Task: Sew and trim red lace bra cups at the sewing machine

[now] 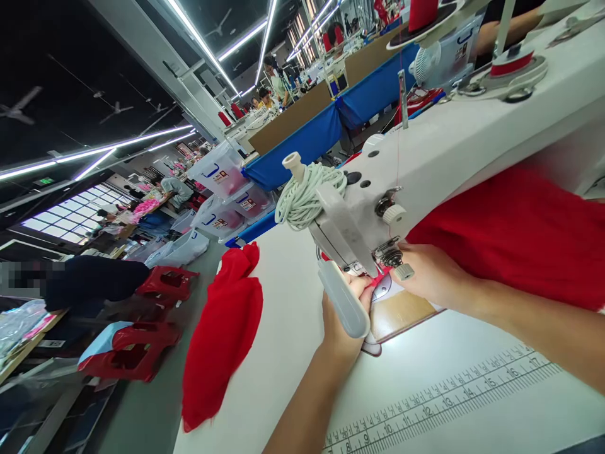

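Observation:
A white sewing machine (350, 233) stands over the table, with a thin thread running down its head. My left hand (338, 328) is by the needle area, partly covered by the grey lever (347, 302); its fingertips pinch a narrow edge of red fabric (382, 275). On the other side of the needle, my right hand (432, 274) is closed at the same fabric, its fingertips partly behind the tension knob. A large spread of red cloth (524, 233) lies beyond my right forearm, under the machine arm. Another red cloth piece (222, 334) rests at the table's left edge.
A printed ruler scale (439, 403) crosses the table front. A coil of pale cord (305, 198) hangs on the machine head. Clear plastic bins (220, 167), red stools (137, 353) and a seated person (94, 284) are to the left. Other people work farther back.

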Demonstrator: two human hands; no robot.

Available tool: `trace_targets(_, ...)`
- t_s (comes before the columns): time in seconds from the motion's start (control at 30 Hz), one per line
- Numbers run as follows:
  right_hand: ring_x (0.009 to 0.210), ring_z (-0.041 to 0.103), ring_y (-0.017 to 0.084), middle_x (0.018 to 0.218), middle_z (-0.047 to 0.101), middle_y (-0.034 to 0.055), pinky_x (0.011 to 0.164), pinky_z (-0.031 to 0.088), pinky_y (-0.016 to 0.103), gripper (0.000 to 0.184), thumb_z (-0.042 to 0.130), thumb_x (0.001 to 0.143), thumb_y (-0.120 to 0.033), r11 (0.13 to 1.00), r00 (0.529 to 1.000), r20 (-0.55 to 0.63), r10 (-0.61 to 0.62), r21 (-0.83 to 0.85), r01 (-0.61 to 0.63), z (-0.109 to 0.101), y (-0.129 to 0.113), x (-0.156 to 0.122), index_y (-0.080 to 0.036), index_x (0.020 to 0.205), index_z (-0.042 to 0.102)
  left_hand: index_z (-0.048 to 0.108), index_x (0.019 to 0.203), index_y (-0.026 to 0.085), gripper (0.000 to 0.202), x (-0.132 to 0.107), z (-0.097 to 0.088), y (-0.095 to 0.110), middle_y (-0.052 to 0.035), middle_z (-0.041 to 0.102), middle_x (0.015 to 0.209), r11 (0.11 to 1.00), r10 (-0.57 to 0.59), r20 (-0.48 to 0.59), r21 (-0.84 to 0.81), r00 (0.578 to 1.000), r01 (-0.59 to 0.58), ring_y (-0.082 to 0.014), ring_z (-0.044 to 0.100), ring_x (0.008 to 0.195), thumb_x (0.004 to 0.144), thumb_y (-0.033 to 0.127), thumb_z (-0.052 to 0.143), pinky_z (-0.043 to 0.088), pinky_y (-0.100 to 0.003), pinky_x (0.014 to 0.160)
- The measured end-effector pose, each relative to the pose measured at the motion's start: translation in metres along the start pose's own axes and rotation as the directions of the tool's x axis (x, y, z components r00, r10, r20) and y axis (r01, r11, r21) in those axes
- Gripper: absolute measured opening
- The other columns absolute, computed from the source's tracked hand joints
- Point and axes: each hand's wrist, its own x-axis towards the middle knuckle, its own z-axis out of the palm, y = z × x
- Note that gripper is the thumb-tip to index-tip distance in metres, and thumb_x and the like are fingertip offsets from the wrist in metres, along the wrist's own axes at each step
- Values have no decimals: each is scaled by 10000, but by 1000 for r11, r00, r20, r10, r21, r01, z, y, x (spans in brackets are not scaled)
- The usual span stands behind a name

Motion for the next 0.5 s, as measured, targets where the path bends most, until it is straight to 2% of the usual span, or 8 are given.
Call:
trace_targets(0.07, 546, 527, 133, 687, 617, -12, 466, 308, 244, 205, 478, 749, -39, 990, 991, 8, -132, -41, 132, -6, 2, -3, -208, 697, 582, 678, 757, 210, 206, 0, -4, 3, -37, 603, 743, 999, 34, 23, 17, 999, -34, -202, 547, 779, 886, 209, 517, 426, -361, 738)
trace_targets(0.17, 485, 440, 119, 609, 550, -34, 449, 278, 258, 297, 437, 795, 12, 937, 944, 31, -329, -117, 330, -17, 3, -6, -206, 626, 546, 611, 671, 199, 232, 1, -12, 7, -27, 562, 717, 999, -13, 82, 41, 997, 10, -173, 502, 694, 882, 258, 535, 406, -323, 646)
trace_targets(0.27, 495, 423, 135, 595, 540, -7, 479, 290, 287, 393, 383, 823, 65, 848, 867, 19, -498, -200, 491, -22, 1, -8, -194, 565, 528, 581, 673, 205, 272, 2, -21, 14, -15, 537, 681, 998, -9, 195, 56, 981, -2, -157, 487, 641, 915, 258, 470, 405, -307, 608)
trace_targets(0.37, 542, 455, 153, 671, 623, 26, 531, 341, 304, 372, 399, 876, 38, 754, 777, -27, -629, -265, 601, -22, 0, -10, -175, 674, 627, 614, 740, 215, 280, 1, -27, 20, -7, 528, 626, 997, 46, 282, 53, 958, -63, -161, 500, 595, 937, 228, 414, 434, -323, 630)
trace_targets(0.43, 570, 470, 151, 786, 679, 44, 559, 369, 305, 321, 410, 901, 10, 680, 700, -33, -713, -278, 679, -20, 1, -11, -153, 821, 675, 637, 781, 228, 267, -3, -28, 24, -10, 542, 626, 999, 24, 254, 31, 967, -33, -172, 525, 596, 938, 239, 420, 459, -329, 643)
trace_targets(0.47, 579, 470, 147, 843, 693, 50, 563, 373, 305, 316, 404, 911, 0, 664, 684, -25, -729, -266, 699, -19, 3, -12, -152, 860, 677, 648, 795, 237, 259, -6, -27, 26, -13, 553, 633, 1000, -6, 220, 13, 975, 3, -179, 543, 608, 936, 256, 432, 471, -330, 650)
trace_targets(0.5, 588, 469, 144, 874, 697, 48, 565, 373, 303, 321, 397, 920, -14, 676, 695, -11, -719, -244, 695, -17, 4, -14, -163, 852, 673, 660, 807, 246, 252, -8, -26, 28, -19, 566, 639, 999, -45, 182, -11, 982, 48, -187, 562, 624, 933, 280, 445, 483, -330, 659)
